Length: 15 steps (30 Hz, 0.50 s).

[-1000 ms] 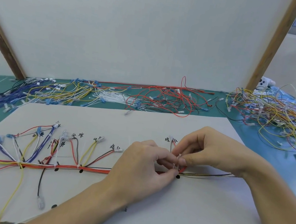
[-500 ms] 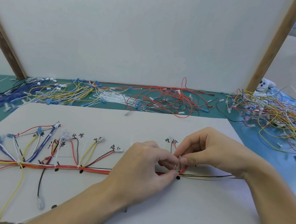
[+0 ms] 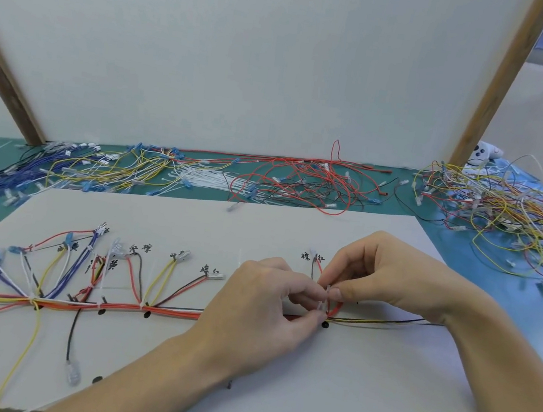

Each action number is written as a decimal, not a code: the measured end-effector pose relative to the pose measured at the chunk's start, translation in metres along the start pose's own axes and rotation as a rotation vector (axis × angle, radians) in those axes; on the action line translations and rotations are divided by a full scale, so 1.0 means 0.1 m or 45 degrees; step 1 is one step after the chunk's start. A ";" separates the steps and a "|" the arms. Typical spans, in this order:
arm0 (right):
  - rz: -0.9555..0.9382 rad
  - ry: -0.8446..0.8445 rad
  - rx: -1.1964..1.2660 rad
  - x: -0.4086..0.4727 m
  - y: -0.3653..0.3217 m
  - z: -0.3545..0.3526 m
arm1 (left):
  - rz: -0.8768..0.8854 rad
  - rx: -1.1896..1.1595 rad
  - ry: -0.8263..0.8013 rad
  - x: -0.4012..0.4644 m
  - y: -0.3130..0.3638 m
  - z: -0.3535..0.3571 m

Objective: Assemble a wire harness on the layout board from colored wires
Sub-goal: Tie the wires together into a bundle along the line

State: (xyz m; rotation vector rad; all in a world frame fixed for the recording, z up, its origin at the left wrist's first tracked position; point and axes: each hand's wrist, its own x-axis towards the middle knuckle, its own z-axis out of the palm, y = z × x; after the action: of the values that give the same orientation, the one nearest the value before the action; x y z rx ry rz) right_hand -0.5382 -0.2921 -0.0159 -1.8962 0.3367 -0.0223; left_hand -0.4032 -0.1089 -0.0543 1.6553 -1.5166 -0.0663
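While both my hands meet over the trunk of the wire harness (image 3: pixel 132 308), my left hand (image 3: pixel 259 311) has its grip closed, thumb and forefinger pinching the small white cable tie (image 3: pixel 322 304) low down where it wraps the bundle. My right hand (image 3: pixel 392 277) pinches the same tie from above, fingertips together on its upright tail. The tie sits at a black dot marked on the white layout board (image 3: pixel 273 389), just where a red wire (image 3: pixel 336 309) loops up toward a labelled branch.

I judge the tie to be light, thin and slick, stiff enough to stand but easy to let slip, so I would hold the head steady with the left and take the tail close to the head with the right. The wires are soft and springy; they will splay unless kept pressed together.

Leftward along the board the trunk runs in red, orange and yellow, with branches fanning up to clear and blue connectors. Beyond the board, on the green surface (image 3: pixel 524 322), lie loose piles: blue and yellow wires (image 3: pixel 71 165), a bunch of spare white ties (image 3: pixel 205 176), red wires (image 3: pixel 301 182), and a mixed tangle (image 3: pixel 503 215) at the far right.
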 end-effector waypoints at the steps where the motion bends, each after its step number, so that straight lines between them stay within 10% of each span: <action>1: 0.000 -0.004 0.002 0.00 0.00 0.00 | -0.001 -0.001 -0.001 0.00 0.00 0.00; 15: -0.028 -0.050 -0.037 0.00 0.00 0.00 | 0.005 -0.072 -0.050 -0.01 -0.04 0.02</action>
State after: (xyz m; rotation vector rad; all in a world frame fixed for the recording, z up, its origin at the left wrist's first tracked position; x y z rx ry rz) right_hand -0.5387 -0.2922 -0.0160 -1.9267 0.2910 0.0050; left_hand -0.4011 -0.1099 -0.0585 1.6146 -1.5341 -0.1391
